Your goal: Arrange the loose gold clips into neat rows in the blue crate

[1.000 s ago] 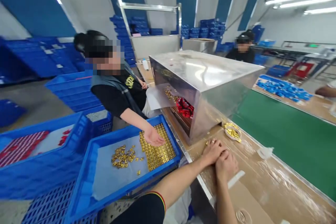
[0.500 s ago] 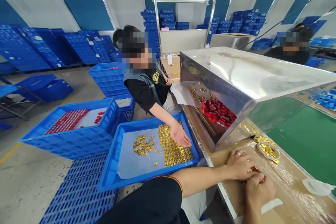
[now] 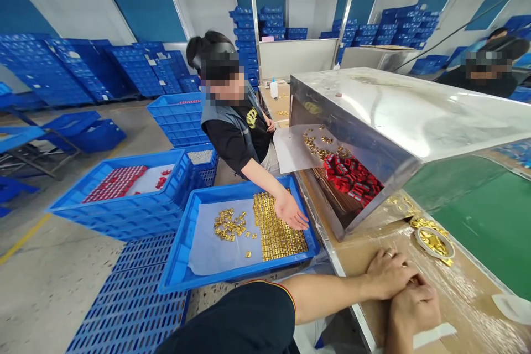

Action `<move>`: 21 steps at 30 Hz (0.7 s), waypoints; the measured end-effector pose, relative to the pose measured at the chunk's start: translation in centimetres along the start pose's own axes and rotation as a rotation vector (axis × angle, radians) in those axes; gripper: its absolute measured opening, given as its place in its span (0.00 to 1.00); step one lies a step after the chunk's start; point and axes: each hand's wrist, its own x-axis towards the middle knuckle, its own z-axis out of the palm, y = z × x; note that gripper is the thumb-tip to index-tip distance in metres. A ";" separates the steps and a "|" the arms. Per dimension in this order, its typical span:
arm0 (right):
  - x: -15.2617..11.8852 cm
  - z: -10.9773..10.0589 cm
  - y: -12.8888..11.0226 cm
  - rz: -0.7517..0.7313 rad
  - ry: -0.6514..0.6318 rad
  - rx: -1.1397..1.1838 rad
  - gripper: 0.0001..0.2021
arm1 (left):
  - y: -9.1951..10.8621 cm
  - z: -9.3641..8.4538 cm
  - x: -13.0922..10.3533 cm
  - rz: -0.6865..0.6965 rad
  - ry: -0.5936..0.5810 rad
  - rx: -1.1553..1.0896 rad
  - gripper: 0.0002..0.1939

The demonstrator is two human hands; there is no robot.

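Note:
My left hand [image 3: 391, 274], with a ring on one finger, rests on the brown-covered worktop [image 3: 360, 257]. Its fingertips meet my right hand [image 3: 415, 305], which is curled beneath and beside them. Both hands are closed around a small gold piece; the fingers now hide nearly all of it. Just beyond them on the worktop lies a pale ring [image 3: 423, 250], with gold pieces [image 3: 435, 242] inside and around it. A white paper strip [image 3: 435, 335] is close to my right hand.
A co-worker [image 3: 236, 116] reaches a hand [image 3: 290, 210] over gold pieces lined up in a blue tray [image 3: 172, 257]. A metal hood [image 3: 373, 105] stands on the worktop, with red pieces [image 3: 352, 180] under it. A green belt [image 3: 481, 215] runs at the right.
The view has shifted slightly, moving the scene to the right. My hands stay together, and the gold piece that showed between my fingers is now mostly covered. The co-worker's hand remains over the tray.

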 end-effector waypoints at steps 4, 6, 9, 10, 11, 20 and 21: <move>0.2 -0.2 -0.7 0.142 0.100 0.159 0.23 | 0.6 -0.3 0.6 0.007 -0.060 -0.027 0.14; 0.5 0.1 -0.6 0.198 0.178 0.323 0.23 | 0.9 -0.2 0.9 0.007 -0.063 -0.062 0.13; 1.2 0.9 0.3 0.289 0.253 0.510 0.25 | 1.3 0.3 1.1 -0.032 -0.023 -0.126 0.13; 1.6 1.2 0.8 0.327 0.243 0.546 0.27 | 1.3 0.5 1.2 -0.052 -0.012 -0.152 0.13; 1.9 1.4 1.2 0.362 0.215 0.573 0.29 | 1.3 0.7 1.3 -0.068 -0.005 -0.186 0.13; 3.8 1.0 1.0 0.416 -0.090 0.728 0.33 | 1.8 1.0 2.0 -0.300 0.088 -0.791 0.10; 3.9 1.0 0.8 0.406 -0.115 0.750 0.33 | 1.9 1.0 2.1 -0.352 0.128 -0.884 0.10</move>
